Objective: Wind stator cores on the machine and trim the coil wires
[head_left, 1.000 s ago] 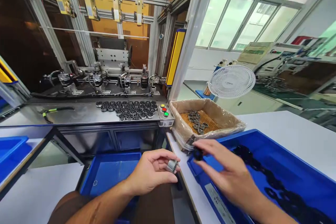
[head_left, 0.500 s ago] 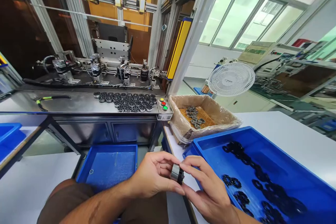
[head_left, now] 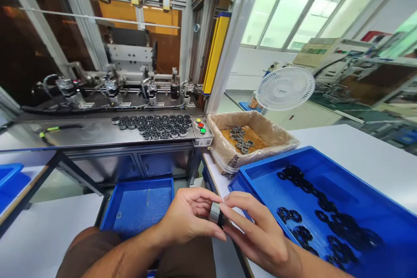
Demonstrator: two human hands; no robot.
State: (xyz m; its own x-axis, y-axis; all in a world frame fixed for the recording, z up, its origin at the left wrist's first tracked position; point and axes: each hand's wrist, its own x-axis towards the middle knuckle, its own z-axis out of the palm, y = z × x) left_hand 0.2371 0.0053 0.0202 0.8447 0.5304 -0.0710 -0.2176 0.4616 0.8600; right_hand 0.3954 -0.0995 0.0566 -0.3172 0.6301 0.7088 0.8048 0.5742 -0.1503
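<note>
**Ring and black part held together between two hands**

The left hand has its grip clamped on the ring, fingers above and thumb below, in front of the person's lap. The right hand meets it from the other side, its grip closed on the black part, which its fingers partly hide. The black part sits against the ring's right end; how far in it goes, I cannot tell.

Beside the right hand, a blue bin on the white table contains more black pieces, some in a dark row, others in small clusters. Just behind it stands a plastic-lined box with a few rotors inside.

Ahead, many rotors are packed close on the steel table, between pliers and a button box with yellow, red and green buttons. A lower bin holds one small disc.
</note>
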